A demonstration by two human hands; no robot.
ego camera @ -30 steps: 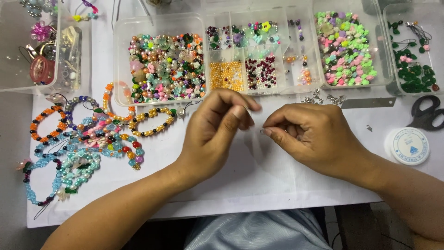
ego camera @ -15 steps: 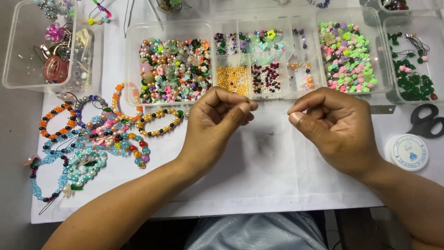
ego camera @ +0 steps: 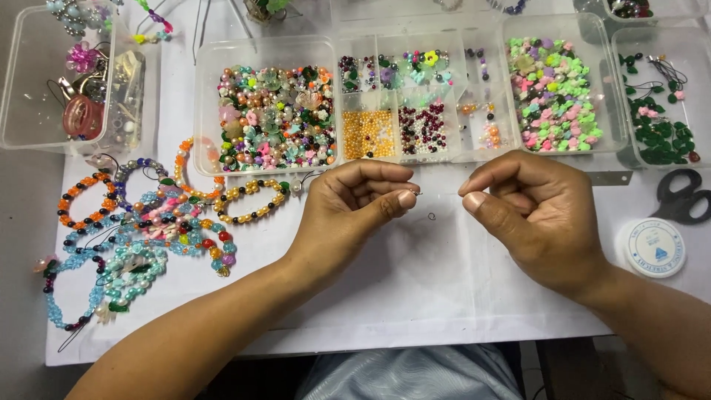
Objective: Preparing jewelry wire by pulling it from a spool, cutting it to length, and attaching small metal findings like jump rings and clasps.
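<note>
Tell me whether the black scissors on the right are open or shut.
Shut, as far as shows: the scissors lie flat at the frame's right edge with both handle loops side by side; the blades are out of view.

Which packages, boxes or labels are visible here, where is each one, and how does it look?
Thread spool: right of the right hand, round, white, with a printed label.
Compartment box: top centre, clear plastic, sorted beads.
Mixed-bead tray: above the left hand, clear, rectangular.
Trinket box: top left, clear.
Leaf-bead tray: top right, clear, green beads.

Thin clear thread [ego camera: 438, 194], taut and level, pinched at both ends
</note>
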